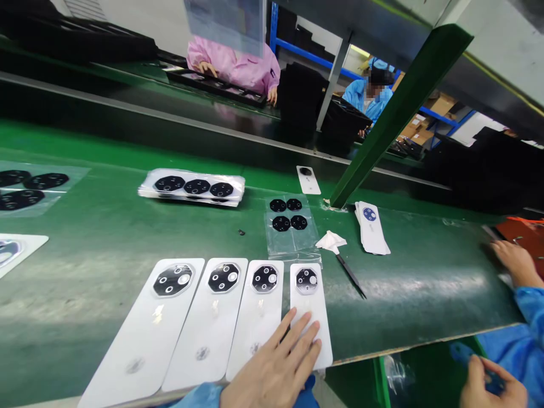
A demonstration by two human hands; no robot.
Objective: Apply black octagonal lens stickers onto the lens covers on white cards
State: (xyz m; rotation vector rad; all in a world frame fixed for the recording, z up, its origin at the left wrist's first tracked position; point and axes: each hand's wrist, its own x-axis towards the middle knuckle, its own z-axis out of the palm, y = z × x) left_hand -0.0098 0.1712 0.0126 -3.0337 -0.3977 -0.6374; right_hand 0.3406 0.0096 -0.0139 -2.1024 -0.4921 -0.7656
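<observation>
My left hand (276,362) lies with outstretched fingers on the rightmost white phone back panel (321,345), at the front of the bench. Three more white panels stand in a row to its left: the nearest (250,306), a middle one (204,323) and a larger-looking one (144,323). Each carries a black octagonal camera piece near its top. At the lower right my right hand (488,388) pinches a small blue film piece (461,354) over a green bin (385,385). Part of that hand is cut off by the frame.
Black tweezers (351,275) lie beside a white wipe (331,241). Behind are a film sheet with black octagons (289,238), a panel stack (374,229) and wrapped panels (191,195). A green post (395,124) rises from the bench. At right is a co-worker's hand (516,263).
</observation>
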